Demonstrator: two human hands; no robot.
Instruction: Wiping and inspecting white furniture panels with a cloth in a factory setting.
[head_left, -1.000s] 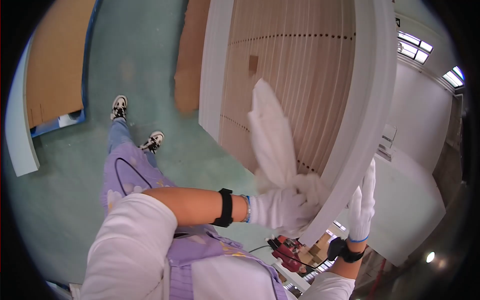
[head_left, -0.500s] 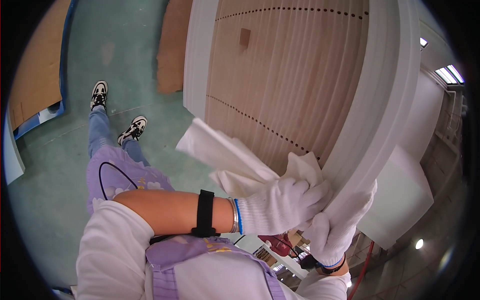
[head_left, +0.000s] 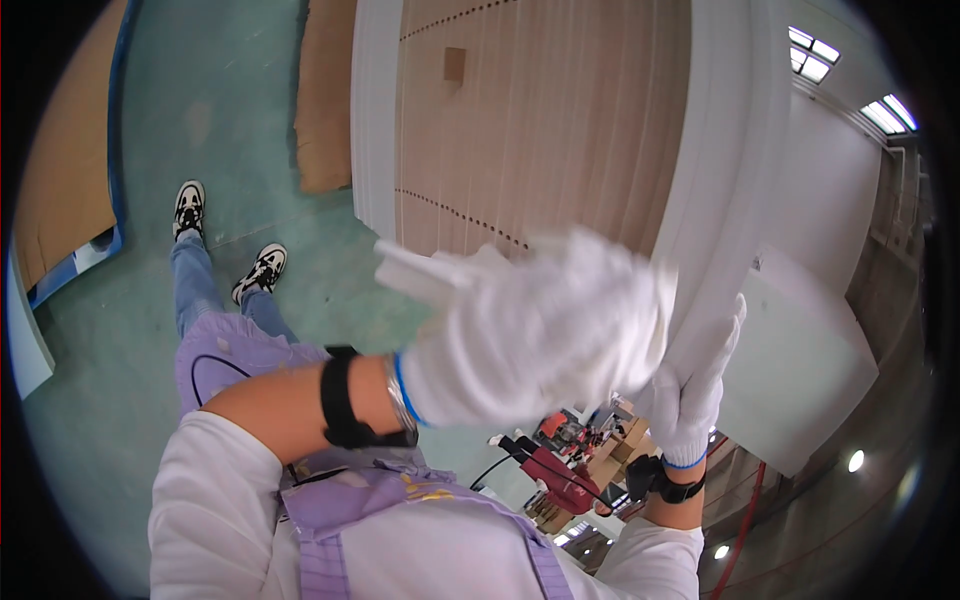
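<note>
White cloth (head_left: 425, 272) gripped in a gloved left hand (head_left: 530, 335), in front of a ribbed tan surface (head_left: 550, 130).
Left fingers closed on the soft, folded cloth (outlines motion-blurred); right hand (head_left: 692, 385) left empty, fingers extended and thumb parted, beside a smooth white edge (head_left: 735, 150) (contact cannot be told). Both gloves knitted, blue-cuffed. Tan surface lined with round dark holes and marked by a brown rectangular patch (head_left: 454, 65). Brown cardboard (head_left: 325, 110) seen near the surface's left side.
</note>
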